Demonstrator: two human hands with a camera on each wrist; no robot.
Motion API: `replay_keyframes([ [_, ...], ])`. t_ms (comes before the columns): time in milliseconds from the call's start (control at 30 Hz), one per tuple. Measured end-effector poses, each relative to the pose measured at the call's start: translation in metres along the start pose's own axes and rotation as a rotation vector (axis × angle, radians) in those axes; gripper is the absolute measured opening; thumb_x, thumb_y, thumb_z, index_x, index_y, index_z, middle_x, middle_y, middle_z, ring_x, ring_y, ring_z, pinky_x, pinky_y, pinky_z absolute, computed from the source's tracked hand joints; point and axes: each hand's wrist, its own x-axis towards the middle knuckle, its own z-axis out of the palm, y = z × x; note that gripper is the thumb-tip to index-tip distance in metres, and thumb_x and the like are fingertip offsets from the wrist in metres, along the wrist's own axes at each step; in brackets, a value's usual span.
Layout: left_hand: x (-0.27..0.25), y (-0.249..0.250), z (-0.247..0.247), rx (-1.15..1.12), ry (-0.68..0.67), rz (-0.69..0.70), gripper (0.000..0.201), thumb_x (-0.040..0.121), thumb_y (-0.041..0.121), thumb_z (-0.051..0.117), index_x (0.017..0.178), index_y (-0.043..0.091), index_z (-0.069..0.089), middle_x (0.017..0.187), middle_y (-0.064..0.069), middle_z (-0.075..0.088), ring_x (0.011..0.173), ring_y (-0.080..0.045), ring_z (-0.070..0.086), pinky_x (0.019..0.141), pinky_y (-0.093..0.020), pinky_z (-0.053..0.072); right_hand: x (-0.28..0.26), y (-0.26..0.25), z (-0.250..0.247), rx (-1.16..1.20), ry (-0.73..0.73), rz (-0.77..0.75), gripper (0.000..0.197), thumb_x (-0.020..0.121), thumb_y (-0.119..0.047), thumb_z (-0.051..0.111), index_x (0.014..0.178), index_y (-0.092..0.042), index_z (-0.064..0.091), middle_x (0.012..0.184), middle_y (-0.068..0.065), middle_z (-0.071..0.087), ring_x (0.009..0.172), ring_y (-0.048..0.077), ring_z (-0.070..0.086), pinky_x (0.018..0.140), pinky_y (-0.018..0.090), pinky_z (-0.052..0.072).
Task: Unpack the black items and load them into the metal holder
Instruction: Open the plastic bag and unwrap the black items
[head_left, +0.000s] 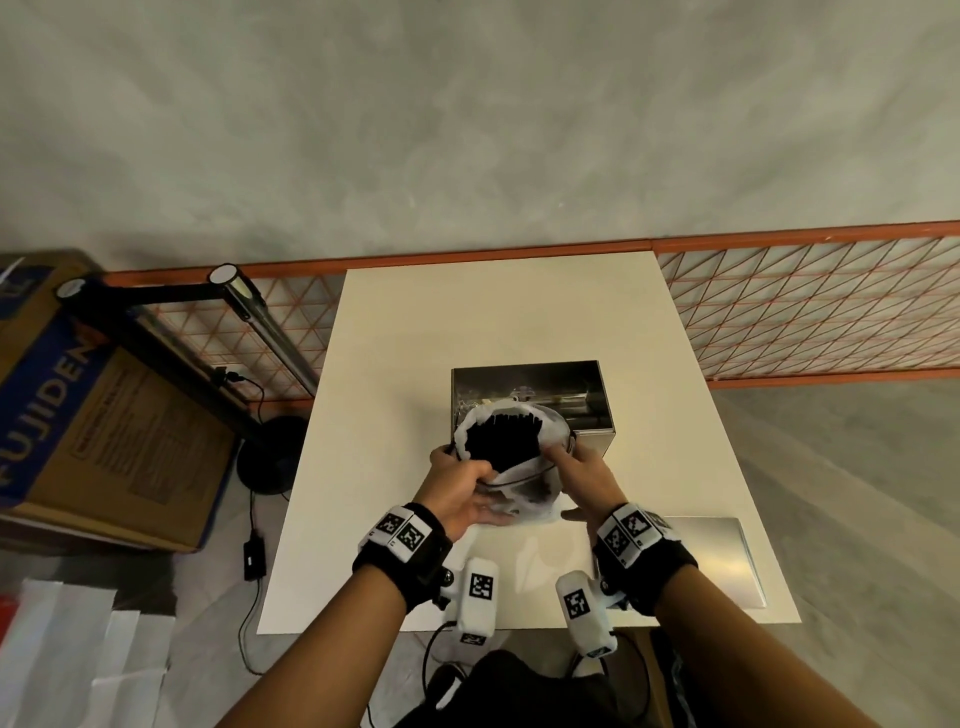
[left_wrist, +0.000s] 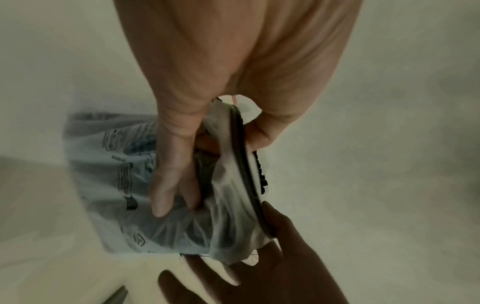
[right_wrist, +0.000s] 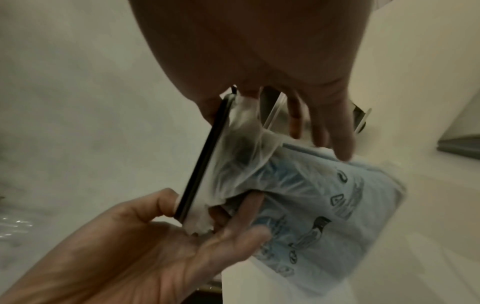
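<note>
A translucent plastic bag (head_left: 524, 499) with blue and black print is held up over the white table (head_left: 395, 415), its mouth spread wide. Inside it stands a dense bundle of thin black items (head_left: 501, 434), ends up. My left hand (head_left: 462, 470) grips the bag's left rim with fingers curled into the plastic (left_wrist: 166, 185). My right hand (head_left: 571, 467) pinches the right rim, thumb against the mouth and fingers (right_wrist: 335, 131) down the outside. Just behind the bag stands the open, shiny metal holder (head_left: 587, 384), a rectangular box whose front is partly hidden.
A flat metal sheet (head_left: 727, 561) lies on the table's near right corner. On the floor to the left are a cardboard box (head_left: 88, 415), a black lamp stand (head_left: 270, 457) and white paper (head_left: 78, 660). An orange mesh fence (head_left: 810, 301) runs behind the table.
</note>
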Motion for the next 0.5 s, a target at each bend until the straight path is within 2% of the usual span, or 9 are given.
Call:
replay_keyframes([
  [33, 0.001, -0.002, 0.002, -0.011, 0.014, 0.015, 0.060, 0.084, -0.014, 0.049, 0.138, 0.012, 0.041, 0.123, -0.027, 0.056, 0.098, -0.056, 0.066, 0.070, -0.071, 0.057, -0.001, 0.001, -0.002, -0.037, -0.019, 0.030, 0.037, 0.090, -0.048, 0.059, 0.122, -0.030, 0.056, 0.117, 0.002, 0.061, 0.102, 0.031, 0.064, 0.068, 0.043, 0.058],
  [100, 0.000, -0.005, 0.006, -0.024, 0.029, 0.055, 0.068, 0.083, -0.021, 0.043, 0.138, 0.018, 0.041, 0.131, -0.018, 0.051, 0.108, -0.052, 0.061, 0.066, -0.069, 0.058, -0.002, 0.001, -0.005, -0.009, -0.043, 0.055, 0.035, 0.091, -0.044, 0.059, 0.120, -0.024, 0.056, 0.116, 0.009, 0.063, 0.086, 0.037, 0.071, 0.062, 0.043, 0.060],
  [200, -0.005, -0.009, 0.009, -0.069, 0.001, 0.112, 0.071, 0.083, -0.027, 0.034, 0.136, 0.019, 0.045, 0.130, -0.008, 0.054, 0.108, -0.041, 0.061, 0.068, -0.069, 0.058, -0.008, -0.003, -0.006, 0.220, -0.051, 0.050, 0.021, 0.094, -0.016, 0.056, 0.110, -0.003, 0.058, 0.101, 0.020, 0.061, 0.075, 0.038, 0.068, 0.065, 0.045, 0.060],
  [300, -0.009, -0.013, 0.011, -0.158, -0.015, 0.126, 0.081, 0.078, -0.033, 0.032, 0.136, 0.020, 0.048, 0.132, -0.011, 0.056, 0.113, -0.043, 0.062, 0.072, -0.064, 0.060, -0.012, -0.003, -0.007, 0.427, -0.091, 0.071, 0.019, 0.090, 0.006, 0.046, 0.105, 0.005, 0.057, 0.092, 0.021, 0.060, 0.076, 0.040, 0.065, 0.078, 0.056, 0.059],
  [333, -0.008, -0.015, 0.011, -0.193, -0.013, 0.136, 0.081, 0.078, -0.034, 0.032, 0.135, 0.021, 0.049, 0.132, -0.011, 0.056, 0.115, -0.042, 0.061, 0.072, -0.062, 0.060, -0.010, -0.001, -0.008, 0.474, -0.084, 0.083, 0.021, 0.087, 0.010, 0.045, 0.104, 0.007, 0.057, 0.094, 0.023, 0.061, 0.080, 0.041, 0.066, 0.078, 0.056, 0.058],
  [400, -0.009, -0.017, 0.013, -0.221, 0.026, 0.169, 0.074, 0.082, -0.033, 0.032, 0.130, 0.021, 0.049, 0.125, -0.005, 0.058, 0.111, -0.033, 0.063, 0.071, -0.057, 0.062, -0.004, 0.004, -0.007, 0.546, -0.050, 0.112, 0.029, 0.081, 0.015, 0.042, 0.106, 0.009, 0.056, 0.097, 0.026, 0.060, 0.087, 0.042, 0.064, 0.078, 0.057, 0.058],
  [467, -0.001, -0.020, 0.010, -0.233, 0.070, 0.176, 0.068, 0.088, -0.029, 0.037, 0.133, 0.022, 0.046, 0.124, -0.002, 0.059, 0.107, -0.028, 0.065, 0.067, -0.050, 0.063, 0.003, 0.011, -0.004, 0.583, -0.023, 0.125, 0.036, 0.074, 0.020, 0.036, 0.100, 0.008, 0.057, 0.095, 0.025, 0.057, 0.086, 0.041, 0.060, 0.082, 0.062, 0.053],
  [500, 0.003, -0.023, 0.009, -0.233, 0.075, 0.171, 0.067, 0.089, -0.027, 0.040, 0.136, 0.021, 0.046, 0.128, -0.005, 0.060, 0.109, -0.030, 0.066, 0.066, -0.048, 0.063, 0.006, 0.015, -0.003, 0.572, 0.000, 0.127, 0.036, 0.073, 0.023, 0.033, 0.094, 0.007, 0.057, 0.091, 0.023, 0.058, 0.083, 0.040, 0.059, 0.080, 0.062, 0.053],
])
